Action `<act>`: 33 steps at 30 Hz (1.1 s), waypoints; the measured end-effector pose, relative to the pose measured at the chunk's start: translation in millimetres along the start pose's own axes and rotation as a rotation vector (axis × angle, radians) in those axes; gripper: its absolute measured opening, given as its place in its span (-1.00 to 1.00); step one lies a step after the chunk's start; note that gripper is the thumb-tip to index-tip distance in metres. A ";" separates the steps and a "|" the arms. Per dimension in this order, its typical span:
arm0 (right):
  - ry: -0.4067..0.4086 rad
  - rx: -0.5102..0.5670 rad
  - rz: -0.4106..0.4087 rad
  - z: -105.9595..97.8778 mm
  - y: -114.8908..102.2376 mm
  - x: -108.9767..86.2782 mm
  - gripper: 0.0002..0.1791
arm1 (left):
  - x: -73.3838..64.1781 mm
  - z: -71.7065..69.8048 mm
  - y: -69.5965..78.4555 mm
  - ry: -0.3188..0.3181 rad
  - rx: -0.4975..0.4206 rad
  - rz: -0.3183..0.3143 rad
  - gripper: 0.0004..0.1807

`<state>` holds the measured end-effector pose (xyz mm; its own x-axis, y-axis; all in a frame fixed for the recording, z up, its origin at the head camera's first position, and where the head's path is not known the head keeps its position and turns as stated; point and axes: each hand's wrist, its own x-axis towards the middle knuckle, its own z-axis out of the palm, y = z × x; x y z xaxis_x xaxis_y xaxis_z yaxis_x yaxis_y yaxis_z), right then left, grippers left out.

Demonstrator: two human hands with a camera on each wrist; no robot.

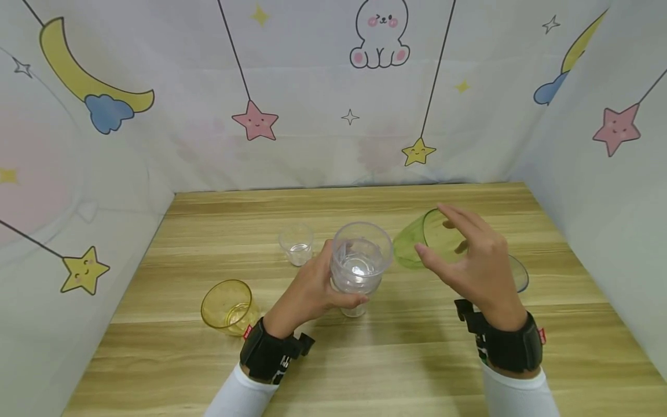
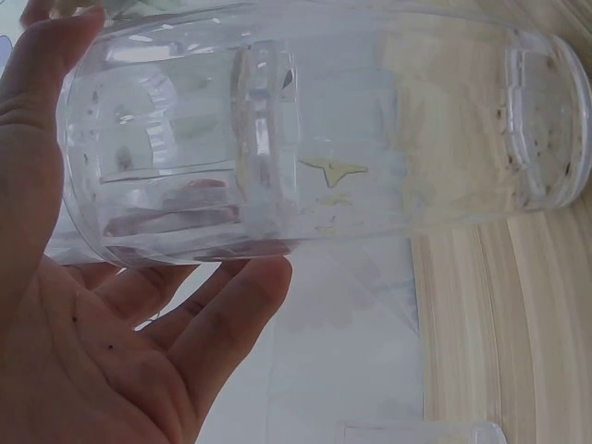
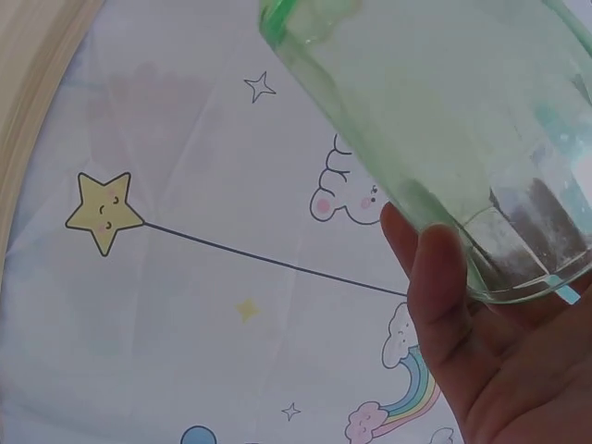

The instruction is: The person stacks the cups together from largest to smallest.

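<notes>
My left hand [image 1: 318,286] grips a clear cup [image 1: 362,266], its mouth facing up; thumb and fingers wrap its sides. Through the clear wall in the left wrist view an inner line shows, and I cannot tell whether a second cup [image 2: 453,120] is nested with it. My right hand [image 1: 476,260] holds a green cup [image 1: 409,243] near its rim, between thumb and fingers. The green cup is tipped on its side, with its base toward the clear cup and its mouth toward my right palm. In the right wrist view the green cup [image 3: 444,120] hangs off the table.
A small clear cup [image 1: 297,246] stands behind my left hand. To the left, a yellow cup [image 1: 226,307] sits partly behind the left wrist. Another transparent cup [image 1: 519,274] is mostly hidden behind the right hand. Patterned cloth walls [image 1: 312,156] border the wooden table [image 1: 396,370].
</notes>
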<state>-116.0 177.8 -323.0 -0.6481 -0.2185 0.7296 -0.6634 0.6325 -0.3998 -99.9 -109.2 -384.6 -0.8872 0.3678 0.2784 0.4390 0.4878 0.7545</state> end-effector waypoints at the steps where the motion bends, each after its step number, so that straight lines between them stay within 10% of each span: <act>1: 0.016 0.013 0.000 0.3 -0.1 0.1 -0.28 | 0.0 0.1 -0.1 0.002 0.005 0.001 0.08; 33: 0.307 0.257 0.036 -2.2 -11.5 5.2 -0.38 | 1.3 1.5 -0.6 0.009 -0.001 0.012 0.07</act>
<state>-111.0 171.0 -313.3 -0.5562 0.0571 0.8291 -0.7398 0.4205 -0.5253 -101.2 -107.8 -385.5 -0.8832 0.3665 0.2925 0.4493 0.4828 0.7517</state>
